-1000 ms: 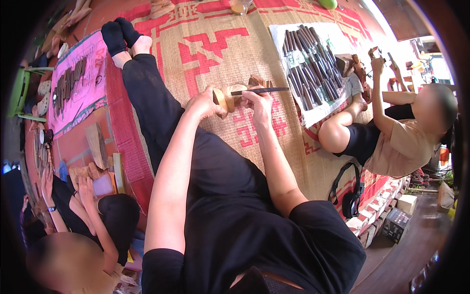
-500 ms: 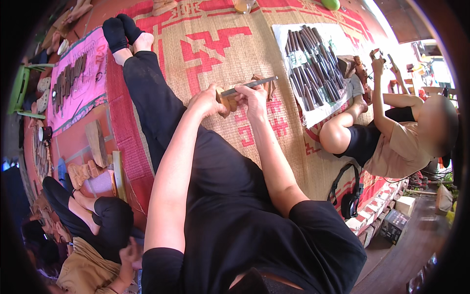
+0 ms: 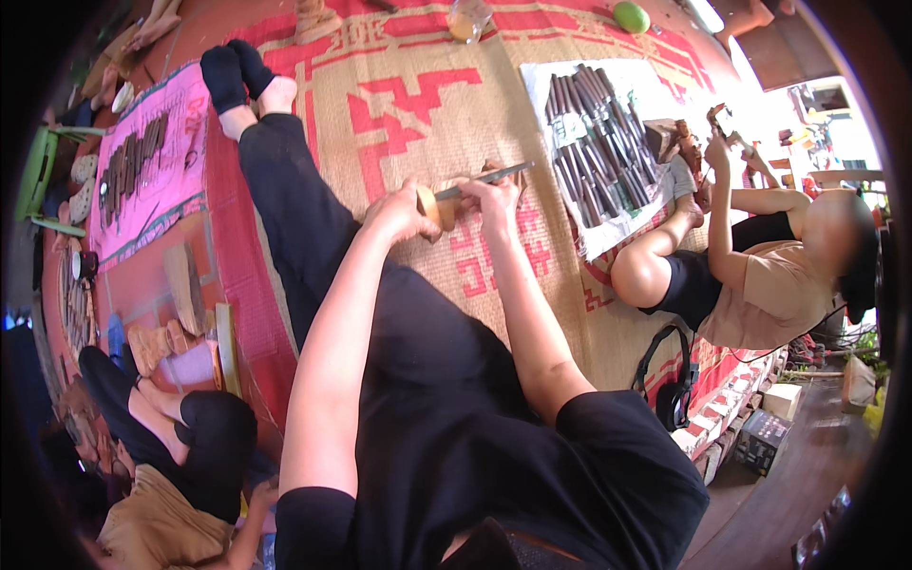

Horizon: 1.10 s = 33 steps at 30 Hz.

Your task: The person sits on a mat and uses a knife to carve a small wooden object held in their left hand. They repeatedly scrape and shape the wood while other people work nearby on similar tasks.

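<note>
My left hand (image 3: 397, 213) is closed round one end of a light-brown carved wooden piece (image 3: 430, 211) in front of my lap. My right hand (image 3: 492, 198) grips a long, narrow, grey chisel-like metal tool (image 3: 511, 172), which slants across the wood. One end of this tool sticks out to the right past my fingers, and the other points at the wood near my left hand. Both hands stay close together above the woven mat. My fingers hide part of the wood and the exact spot where the tool meets it.
Rows of dark hand tools (image 3: 600, 133) lie on a white sheet (image 3: 598, 245) at right, beside a seated person (image 3: 760, 285). More tools lie on a pink cloth (image 3: 180, 104). A glass (image 3: 467, 21) and a green fruit (image 3: 631, 16) stand beyond. Another person (image 3: 171, 503) sits lower left.
The wooden piece has turned in my left hand, showing a different face. My right hand has shifted slightly, and the tool lies further along to the left under my fingers.
</note>
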Motion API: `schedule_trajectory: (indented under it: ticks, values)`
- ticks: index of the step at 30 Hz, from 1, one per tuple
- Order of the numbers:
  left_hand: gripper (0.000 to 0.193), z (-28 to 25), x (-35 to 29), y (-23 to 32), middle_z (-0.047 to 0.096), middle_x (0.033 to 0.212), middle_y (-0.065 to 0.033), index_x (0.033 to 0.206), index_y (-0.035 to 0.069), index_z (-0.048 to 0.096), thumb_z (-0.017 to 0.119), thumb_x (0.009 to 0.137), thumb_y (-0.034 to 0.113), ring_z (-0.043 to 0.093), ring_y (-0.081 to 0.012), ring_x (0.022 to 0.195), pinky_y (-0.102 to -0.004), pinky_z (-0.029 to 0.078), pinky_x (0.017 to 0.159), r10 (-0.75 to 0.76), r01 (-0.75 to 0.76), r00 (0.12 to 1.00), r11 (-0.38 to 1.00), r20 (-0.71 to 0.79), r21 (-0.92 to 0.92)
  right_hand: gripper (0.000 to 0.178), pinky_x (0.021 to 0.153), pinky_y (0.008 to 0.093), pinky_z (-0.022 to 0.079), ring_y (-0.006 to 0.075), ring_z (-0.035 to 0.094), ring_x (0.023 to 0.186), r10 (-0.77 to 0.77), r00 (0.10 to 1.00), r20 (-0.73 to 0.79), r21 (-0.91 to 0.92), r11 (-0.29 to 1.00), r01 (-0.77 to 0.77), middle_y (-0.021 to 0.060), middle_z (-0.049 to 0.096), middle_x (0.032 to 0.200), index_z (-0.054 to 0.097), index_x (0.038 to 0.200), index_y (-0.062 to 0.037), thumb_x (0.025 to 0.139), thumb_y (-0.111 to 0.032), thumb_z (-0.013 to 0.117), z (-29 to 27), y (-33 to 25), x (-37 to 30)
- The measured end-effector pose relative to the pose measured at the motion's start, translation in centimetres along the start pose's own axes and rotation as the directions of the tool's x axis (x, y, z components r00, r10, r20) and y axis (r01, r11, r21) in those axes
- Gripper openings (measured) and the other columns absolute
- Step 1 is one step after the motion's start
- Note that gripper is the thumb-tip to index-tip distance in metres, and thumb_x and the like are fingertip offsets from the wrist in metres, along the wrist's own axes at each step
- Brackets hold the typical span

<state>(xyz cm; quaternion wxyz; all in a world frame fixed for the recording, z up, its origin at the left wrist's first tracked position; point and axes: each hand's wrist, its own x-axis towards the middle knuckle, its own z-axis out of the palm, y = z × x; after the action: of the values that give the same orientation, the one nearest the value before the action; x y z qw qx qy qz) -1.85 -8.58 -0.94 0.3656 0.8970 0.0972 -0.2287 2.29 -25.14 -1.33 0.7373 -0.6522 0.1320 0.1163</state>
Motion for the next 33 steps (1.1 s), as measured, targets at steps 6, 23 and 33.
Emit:
schedule_trajectory:
  ticks: [6,23,33]
  values:
    - [0.101,-1.2,-0.4,1.1,0.063,0.108,-0.0193,0.137,0.004,0.033,0.080,0.052,0.030,0.060,-0.0295,0.104,-0.0364,0.046,0.088,-0.049,0.044,0.994,0.998,0.100,0.053,0.012,0.041,0.0235,0.040,0.0128,0.051,0.044,0.047,0.998,0.046,0.012,0.999,-0.048,0.0069,0.058,0.058,0.057,0.072,-0.0007,0.067,-0.002,0.068,1.3,-1.1,-0.2]
    - [0.093,-0.9,-0.8,1.7,0.062,0.108,-0.0195,0.131,0.003,0.037,0.079,0.052,0.030,0.060,-0.0298,0.103,-0.0368,0.046,0.088,-0.026,0.024,0.999,0.996,0.021,0.080,0.014,0.042,0.0243,0.042,0.0148,0.054,0.045,-0.037,0.998,-0.049,0.012,0.999,0.037,0.0073,0.058,0.060,0.054,0.074,-0.0013,0.067,0.000,0.066,0.5,-0.8,0.5]
    - [0.103,-0.7,-1.0,1.6,0.062,0.109,-0.0200,0.137,0.001,0.030,0.078,0.051,0.030,0.059,-0.0301,0.105,-0.0364,0.046,0.090,-0.042,0.040,0.999,0.996,0.028,0.081,0.013,0.041,0.0247,0.039,0.0129,0.052,0.045,-0.010,0.998,-0.062,-0.103,0.995,0.003,0.0055,0.057,0.057,0.056,0.072,0.0004,0.065,-0.001,0.066,0.4,-1.1,1.1]
